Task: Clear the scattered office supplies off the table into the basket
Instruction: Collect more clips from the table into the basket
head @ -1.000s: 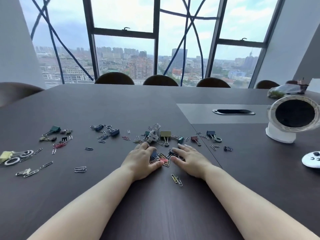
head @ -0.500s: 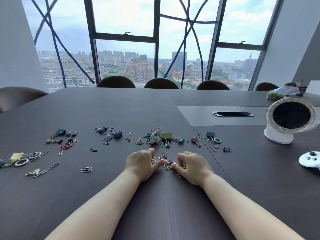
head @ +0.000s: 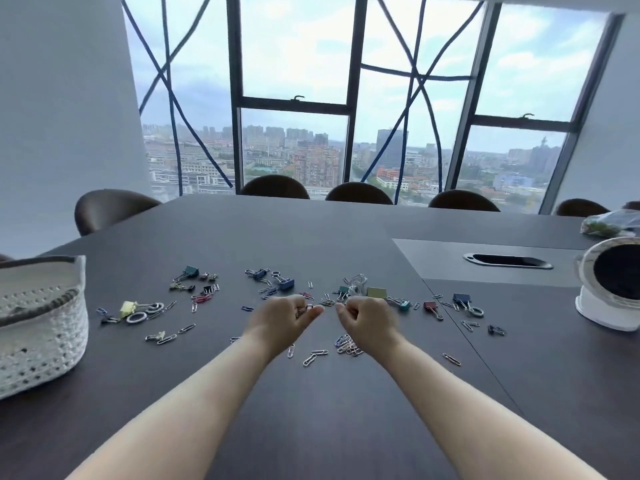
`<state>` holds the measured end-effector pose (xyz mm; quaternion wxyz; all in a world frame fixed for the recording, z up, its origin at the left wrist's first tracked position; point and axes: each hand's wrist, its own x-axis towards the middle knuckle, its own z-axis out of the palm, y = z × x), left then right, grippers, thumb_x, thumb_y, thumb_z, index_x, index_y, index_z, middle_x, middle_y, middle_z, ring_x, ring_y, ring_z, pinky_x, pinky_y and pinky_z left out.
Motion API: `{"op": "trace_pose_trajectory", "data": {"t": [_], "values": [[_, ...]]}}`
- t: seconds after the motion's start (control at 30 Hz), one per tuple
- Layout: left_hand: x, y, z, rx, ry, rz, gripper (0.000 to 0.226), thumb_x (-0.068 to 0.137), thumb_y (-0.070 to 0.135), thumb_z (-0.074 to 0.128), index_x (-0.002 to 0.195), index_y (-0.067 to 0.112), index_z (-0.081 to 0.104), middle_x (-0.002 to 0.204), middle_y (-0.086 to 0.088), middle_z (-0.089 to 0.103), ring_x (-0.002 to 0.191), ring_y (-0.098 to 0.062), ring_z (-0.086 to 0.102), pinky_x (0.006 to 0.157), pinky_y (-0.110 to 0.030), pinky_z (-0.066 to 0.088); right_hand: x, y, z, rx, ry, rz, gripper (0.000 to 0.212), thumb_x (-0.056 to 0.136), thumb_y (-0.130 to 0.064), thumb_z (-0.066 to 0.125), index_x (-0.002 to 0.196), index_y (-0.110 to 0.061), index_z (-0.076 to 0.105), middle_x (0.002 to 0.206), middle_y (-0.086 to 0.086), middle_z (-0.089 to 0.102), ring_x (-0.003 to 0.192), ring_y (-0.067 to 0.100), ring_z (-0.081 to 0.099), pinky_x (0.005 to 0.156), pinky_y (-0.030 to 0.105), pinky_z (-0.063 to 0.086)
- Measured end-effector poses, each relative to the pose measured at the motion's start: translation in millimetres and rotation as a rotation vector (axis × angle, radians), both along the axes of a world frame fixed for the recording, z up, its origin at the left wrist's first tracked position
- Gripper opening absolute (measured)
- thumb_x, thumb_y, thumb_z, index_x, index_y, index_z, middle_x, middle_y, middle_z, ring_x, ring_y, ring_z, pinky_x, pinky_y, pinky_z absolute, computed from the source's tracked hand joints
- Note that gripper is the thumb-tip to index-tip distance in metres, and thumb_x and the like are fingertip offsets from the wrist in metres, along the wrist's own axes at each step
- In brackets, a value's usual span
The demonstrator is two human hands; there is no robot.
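Paper clips and binder clips lie scattered across the dark table [head: 311, 410]. My left hand [head: 282, 320] is raised above the table with its fingers curled round a bunch of paper clips. Beside it, my right hand [head: 367, 322] is also lifted and closed in a fist round clips; little of them shows. A small heap of paper clips [head: 346, 344] lies under my right wrist, and loose ones [head: 313, 356] lie between my arms. A white crocheted basket [head: 41, 327] stands at the left edge. Binder clips, blue [head: 285, 282], red [head: 431, 306] and yellow [head: 128, 308], lie further out.
A white round fan [head: 613, 289] stands at the right. A cable slot [head: 507, 260] is set in the table beyond it. A plastic bag [head: 609, 223] lies at the far right. Chair backs [head: 358, 192] line the far edge under the windows.
Both hands closed on the gathered clips and lifted off the table. The view swung left, bringing the basket into sight; some clips stayed behind on the table.
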<state>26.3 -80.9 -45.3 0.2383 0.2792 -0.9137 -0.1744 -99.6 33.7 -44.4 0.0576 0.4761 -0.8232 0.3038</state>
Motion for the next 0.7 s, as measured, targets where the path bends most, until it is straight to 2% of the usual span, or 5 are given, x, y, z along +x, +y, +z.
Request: {"op": "trace_pose_trajectory", "data": {"t": [0.2, 0.37, 0.53, 0.63, 0.7], "values": [[121, -67, 62, -0.197, 0.162, 0.22, 0.039, 0.086, 0.054, 0.049, 0.063, 0.022, 0.044, 0.071, -0.01, 0.064, 0.078, -0.031, 0.061, 0.06, -0.029, 0.034, 88, -102, 50, -0.159, -0.186, 0.14, 0.051, 0.09, -0.027, 0.051, 0.046, -0.014, 0.03, 0.045, 0.002, 0.03, 0.049, 0.02, 0.033, 0.054, 0.034, 0.021], [234, -125, 103, -0.348, 0.117, 0.516, 0.044, 0.087, 0.053, 0.048, 0.09, 0.011, 0.06, 0.088, -0.013, 0.069, 0.085, -0.031, 0.062, 0.063, -0.028, 0.035, 156, -172, 71, -0.234, -0.32, 0.273, 0.048, 0.089, -0.029, 0.051, 0.045, -0.014, 0.037, 0.048, 0.006, 0.043, 0.048, 0.02, 0.04, 0.053, 0.027, 0.03], [291, -170, 89, -0.127, -0.06, 0.559, 0.039, 0.084, 0.05, 0.054, 0.104, 0.018, 0.058, 0.106, -0.008, 0.065, 0.092, -0.026, 0.059, 0.073, -0.031, 0.044, 222, -215, 82, -0.245, -0.327, 0.406, 0.045, 0.089, -0.029, 0.05, 0.047, -0.013, 0.043, 0.046, 0.005, 0.047, 0.044, 0.018, 0.042, 0.051, 0.025, 0.033], [303, -176, 78, 0.112, 0.009, 0.368, 0.053, 0.085, 0.049, 0.054, 0.128, 0.02, 0.048, 0.113, -0.004, 0.06, 0.105, -0.021, 0.057, 0.093, -0.037, 0.046, 245, -231, 85, -0.265, -0.298, 0.44, 0.042, 0.089, -0.028, 0.05, 0.05, -0.012, 0.045, 0.054, 0.01, 0.046, 0.052, 0.022, 0.042, 0.054, 0.028, 0.03], [311, -175, 77, 0.093, 0.068, 0.306, 0.05, 0.089, 0.047, 0.048, 0.129, 0.017, 0.049, 0.116, -0.002, 0.061, 0.109, -0.018, 0.057, 0.096, -0.035, 0.044, 254, -237, 87, -0.289, -0.272, 0.447, 0.047, 0.089, -0.027, 0.05, 0.046, -0.015, 0.038, 0.052, 0.008, 0.043, 0.05, 0.02, 0.039, 0.052, 0.028, 0.027]]}}
